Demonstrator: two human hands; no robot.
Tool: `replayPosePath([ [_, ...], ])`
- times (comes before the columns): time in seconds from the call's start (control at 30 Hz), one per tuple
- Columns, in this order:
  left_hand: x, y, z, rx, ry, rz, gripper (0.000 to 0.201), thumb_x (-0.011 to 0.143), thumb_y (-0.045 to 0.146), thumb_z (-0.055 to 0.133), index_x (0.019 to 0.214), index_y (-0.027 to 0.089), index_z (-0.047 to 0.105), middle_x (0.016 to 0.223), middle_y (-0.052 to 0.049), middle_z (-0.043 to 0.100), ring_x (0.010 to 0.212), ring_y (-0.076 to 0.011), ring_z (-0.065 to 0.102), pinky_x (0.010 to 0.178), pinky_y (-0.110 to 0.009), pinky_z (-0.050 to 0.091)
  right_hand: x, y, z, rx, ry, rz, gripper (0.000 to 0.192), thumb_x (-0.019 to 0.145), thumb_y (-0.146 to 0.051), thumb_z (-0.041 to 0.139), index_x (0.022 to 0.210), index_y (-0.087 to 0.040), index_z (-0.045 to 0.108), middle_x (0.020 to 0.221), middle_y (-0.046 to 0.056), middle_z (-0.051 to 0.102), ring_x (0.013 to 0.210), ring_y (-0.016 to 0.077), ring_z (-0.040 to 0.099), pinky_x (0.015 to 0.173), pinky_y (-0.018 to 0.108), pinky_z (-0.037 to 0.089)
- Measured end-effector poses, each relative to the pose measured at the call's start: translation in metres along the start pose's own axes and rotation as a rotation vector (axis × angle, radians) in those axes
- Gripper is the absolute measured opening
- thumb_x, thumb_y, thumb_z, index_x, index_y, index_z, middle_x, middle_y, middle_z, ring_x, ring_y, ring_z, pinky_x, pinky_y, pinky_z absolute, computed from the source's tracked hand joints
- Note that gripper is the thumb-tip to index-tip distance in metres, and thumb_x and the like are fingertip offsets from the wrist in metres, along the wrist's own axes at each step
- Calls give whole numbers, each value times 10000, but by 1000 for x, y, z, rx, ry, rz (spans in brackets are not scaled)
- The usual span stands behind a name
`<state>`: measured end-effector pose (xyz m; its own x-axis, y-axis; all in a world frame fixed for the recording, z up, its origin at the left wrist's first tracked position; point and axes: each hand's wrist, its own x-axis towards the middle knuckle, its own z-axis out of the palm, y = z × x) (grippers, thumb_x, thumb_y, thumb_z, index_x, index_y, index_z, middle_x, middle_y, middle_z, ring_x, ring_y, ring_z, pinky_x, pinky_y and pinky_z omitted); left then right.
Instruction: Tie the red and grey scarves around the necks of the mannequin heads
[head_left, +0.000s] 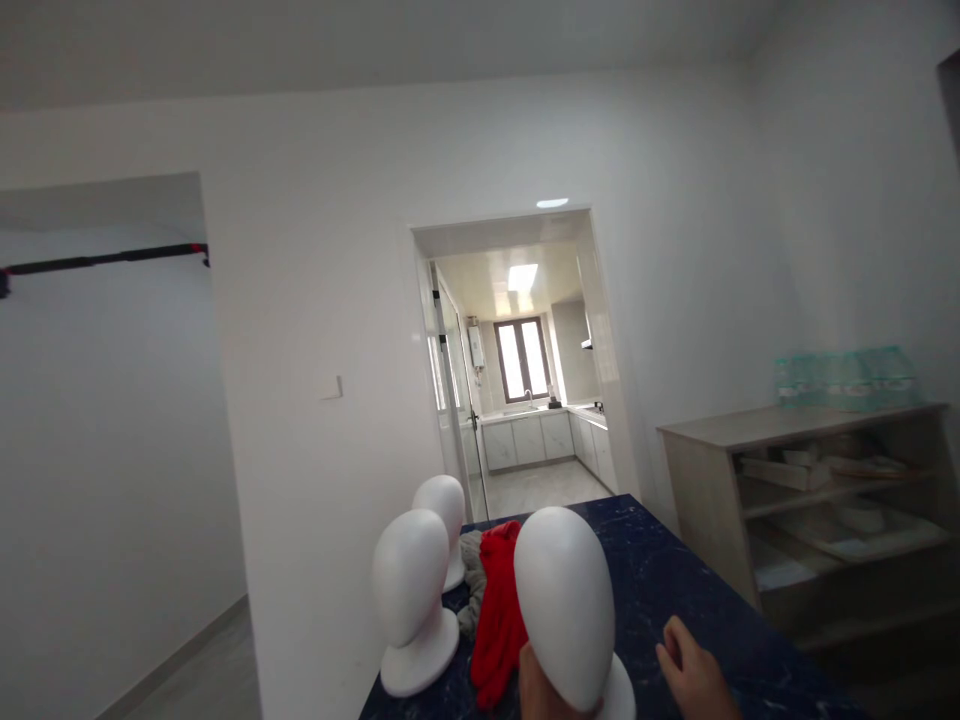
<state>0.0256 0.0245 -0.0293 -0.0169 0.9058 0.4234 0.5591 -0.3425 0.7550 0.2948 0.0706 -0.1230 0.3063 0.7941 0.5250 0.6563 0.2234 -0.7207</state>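
A smooth white mannequin head (564, 605) stands closest to me, slightly tilted, its base partly cut off by the lower edge. My left hand (536, 688) is at its lower left by the neck, closed against it, most of the fingers hidden. To the right, apart from the head and over the table, my right hand (694, 668) is loosely curled with nothing visible in it. A red knitted piece (496, 615) lies left of the near head, beside a grey cloth piece (471, 580). Two more white heads, a nearer one (411, 580) and a farther one (441, 505), stand left.
The dark blue marbled table (637, 560) extends toward a kitchen doorway (517, 370). A wooden shelf unit (712, 435) stands at right, with packed water bottles (847, 378) on top and trays inside. Another opening with a black bar (112, 257) is at left.
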Motion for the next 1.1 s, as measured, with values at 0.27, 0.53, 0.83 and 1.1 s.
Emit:
replayPosePath([
  [0.27,43,-32,76,51,70,-34,872,469,252,906,1284,99,636,1284,-217,712,1254,-406,644,1106,-468,526,-2,-6,-4,28,20,5,213,866,-458,472,762,-274,462,626,-31,605,573,172,585,602,274,380],
  [0.53,44,-59,82,28,64,-63,927,428,254,926,1296,116,632,1279,-220,700,1263,-420,634,1097,-457,519,-1,-7,-3,31,10,-2,199,867,-453,460,766,-282,451,630,-37,579,573,179,579,604,280,385],
  [0.83,39,-55,42,99,-263,-139,1141,340,121,906,1439,125,600,1583,-253,531,1519,-465,422,1283,-479,342,0,-1,-3,29,20,-6,236,854,-492,462,753,-279,463,614,-31,585,549,175,581,594,276,388],
  [1.1,52,-104,-67,508,-219,-47,623,826,0,430,1386,148,660,1402,-110,699,1339,-197,610,1183,-270,376,-2,-12,-3,83,12,13,206,827,-462,522,741,-281,476,602,-36,588,559,176,572,581,270,378],
])
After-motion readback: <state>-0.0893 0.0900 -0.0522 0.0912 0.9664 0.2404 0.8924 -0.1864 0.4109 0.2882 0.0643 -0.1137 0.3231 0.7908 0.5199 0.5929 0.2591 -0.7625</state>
